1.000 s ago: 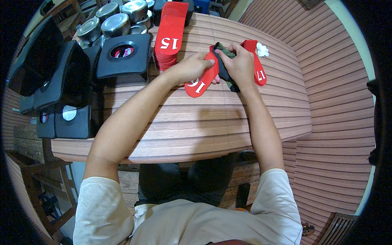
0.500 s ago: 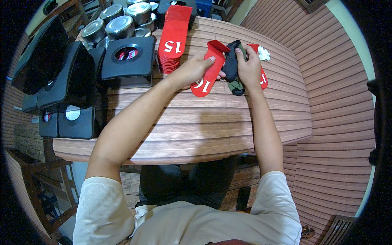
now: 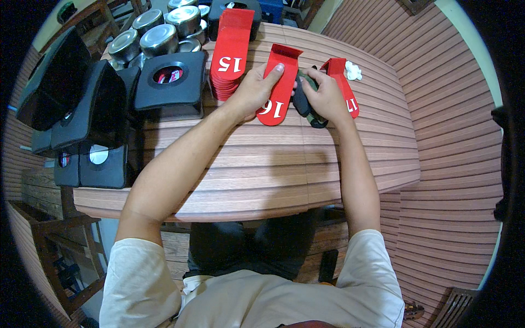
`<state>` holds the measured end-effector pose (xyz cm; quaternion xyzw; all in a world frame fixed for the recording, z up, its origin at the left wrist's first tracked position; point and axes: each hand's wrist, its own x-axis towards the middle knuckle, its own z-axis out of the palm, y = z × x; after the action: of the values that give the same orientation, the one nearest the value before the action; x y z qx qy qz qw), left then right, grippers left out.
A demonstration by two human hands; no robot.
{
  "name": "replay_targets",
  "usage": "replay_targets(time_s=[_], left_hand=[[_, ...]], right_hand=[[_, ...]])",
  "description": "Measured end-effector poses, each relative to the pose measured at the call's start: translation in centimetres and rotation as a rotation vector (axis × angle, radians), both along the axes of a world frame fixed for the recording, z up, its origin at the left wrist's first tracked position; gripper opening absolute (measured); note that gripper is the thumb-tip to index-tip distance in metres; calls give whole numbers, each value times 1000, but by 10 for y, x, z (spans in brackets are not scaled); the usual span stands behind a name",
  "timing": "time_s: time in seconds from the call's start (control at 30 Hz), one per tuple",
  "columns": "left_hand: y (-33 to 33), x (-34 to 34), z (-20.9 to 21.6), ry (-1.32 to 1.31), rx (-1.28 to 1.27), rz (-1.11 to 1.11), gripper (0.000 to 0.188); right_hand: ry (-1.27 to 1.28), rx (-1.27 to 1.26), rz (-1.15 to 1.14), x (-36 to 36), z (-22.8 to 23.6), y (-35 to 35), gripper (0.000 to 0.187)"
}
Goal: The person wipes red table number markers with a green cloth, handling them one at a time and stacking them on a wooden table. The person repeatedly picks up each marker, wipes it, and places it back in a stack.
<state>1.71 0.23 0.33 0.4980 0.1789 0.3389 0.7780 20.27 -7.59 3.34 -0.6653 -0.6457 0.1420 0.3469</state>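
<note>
My left hand grips a red table-number sign with a bent top edge, thumb on its face and fingers behind. Just to the right, my right hand closes on a dark cloth, black with some green, bunched beside the sign's edge. The fingers partly hide that cloth. Past my right hand, a second red number sign rests on the table. A tall stack of the same red signs is left of and beyond my left hand.
Black tissue boxes stand at the left, some piled on others. Several round silver tins are stacked behind them. White crumpled tissue lies at the far right of the wood-look table. Ribbed wall panelling borders the right side.
The sign in my left hand has turned more upright and faces me more squarely. My right hand has shifted left and lower over the cloth, uncovering more of the sign at right.
</note>
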Motion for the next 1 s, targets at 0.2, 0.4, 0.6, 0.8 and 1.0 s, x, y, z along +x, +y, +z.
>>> replay_targets(time_s=[0.2,0.4,0.6,0.8,1.0], left_hand=[[3,-6,7,10,-113,-45,48],[4,2,0,-136,-359,89,48],[8,9,-11,-130,-221,158,40],[0,17,-17,-181,-24,173,32],[6,14,-26,260,296,390,36]], right_hand=[[-70,236,35,-5,-3,3,31],[189,50,140,-22,-1,-3,36],[115,126,224,-47,1,-8,51],[592,31,142,-48,-6,4,74],[808,-93,108,-38,2,13,80]])
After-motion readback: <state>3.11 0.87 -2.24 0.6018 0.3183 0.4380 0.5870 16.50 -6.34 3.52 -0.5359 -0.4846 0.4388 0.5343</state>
